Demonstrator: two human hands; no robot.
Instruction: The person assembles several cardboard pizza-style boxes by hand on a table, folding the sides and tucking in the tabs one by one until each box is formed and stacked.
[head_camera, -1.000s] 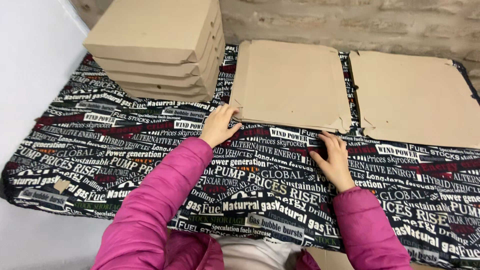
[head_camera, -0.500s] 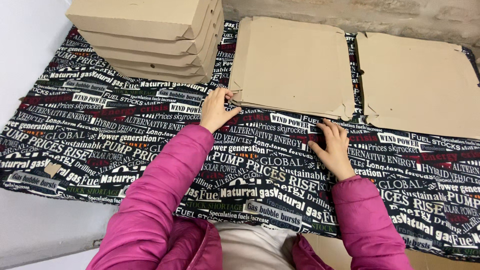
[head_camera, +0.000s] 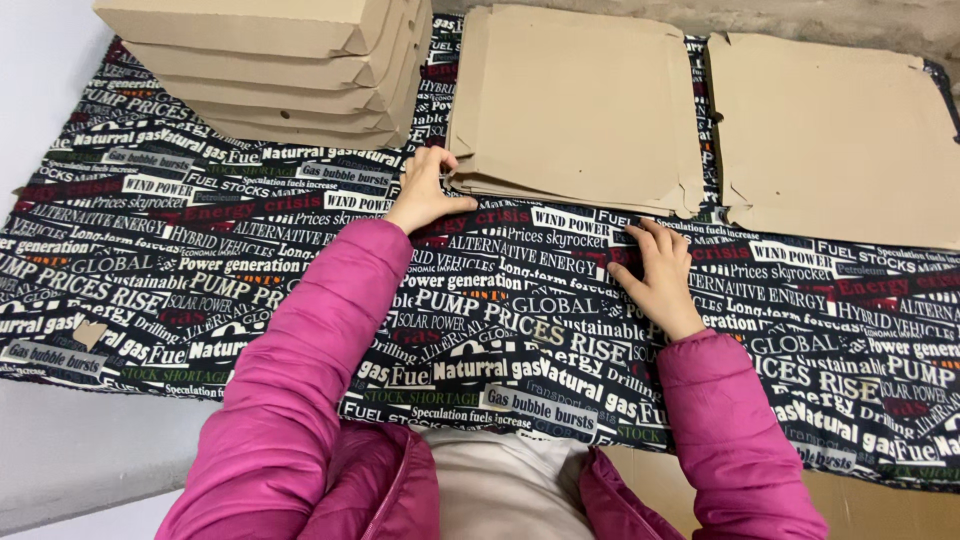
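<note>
Left hand (head_camera: 425, 190) now curled on the near corner of the flat cardboard pile (head_camera: 575, 105), pinching it. Right hand (head_camera: 660, 275) open and flat on the printed cloth (head_camera: 200, 260), just below the pile's edge. Folded boxes (head_camera: 270, 60) stacked just past the left hand; looks like one sheet starting to lift.

Your left hand (head_camera: 422, 192) touches matt, rough brown cardboard sheets (head_camera: 575, 105); your right hand (head_camera: 660, 275) rests on the printed woven cloth (head_camera: 200, 260). Your sleeves (head_camera: 310, 370) look smooth, slightly shiny fabric.
</note>
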